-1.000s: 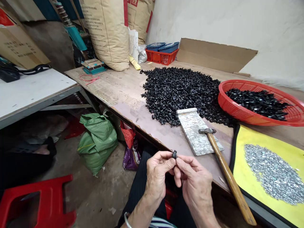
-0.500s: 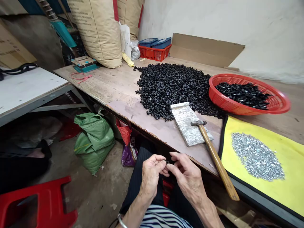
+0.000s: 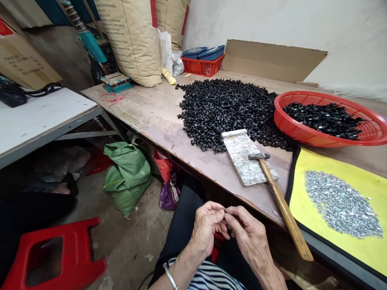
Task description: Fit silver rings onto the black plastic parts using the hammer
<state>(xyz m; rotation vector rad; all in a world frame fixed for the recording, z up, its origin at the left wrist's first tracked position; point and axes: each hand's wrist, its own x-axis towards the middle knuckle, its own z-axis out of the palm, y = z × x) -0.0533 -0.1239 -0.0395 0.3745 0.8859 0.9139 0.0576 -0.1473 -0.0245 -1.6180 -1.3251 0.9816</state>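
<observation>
My left hand (image 3: 208, 225) and my right hand (image 3: 246, 229) meet fingertip to fingertip above my lap, just off the table's front edge. Both are closed in a pinch, and whatever lies between the fingers is too small and hidden to make out. Beyond them a scuffed metal plate (image 3: 246, 161) lies on the table. Across its right side rests a hammer (image 3: 275, 193) with a wooden handle that reaches past the edge. Behind the plate spreads a large heap of small black plastic clips (image 3: 226, 108). Small silvery metal pieces (image 3: 341, 203) are piled on a yellow cloth (image 3: 308, 161) at right.
A red basket (image 3: 326, 139) of black parts stands at the right. Large paper sacks (image 3: 130, 44) and a red crate (image 3: 202, 66) are at the back. Left of my legs are a green sack (image 3: 127, 177), a red stool (image 3: 60, 253) and a white table (image 3: 45, 117).
The whole view has shifted, so the table things sit further right. My hands have come closer together, and their fingertips now touch.
</observation>
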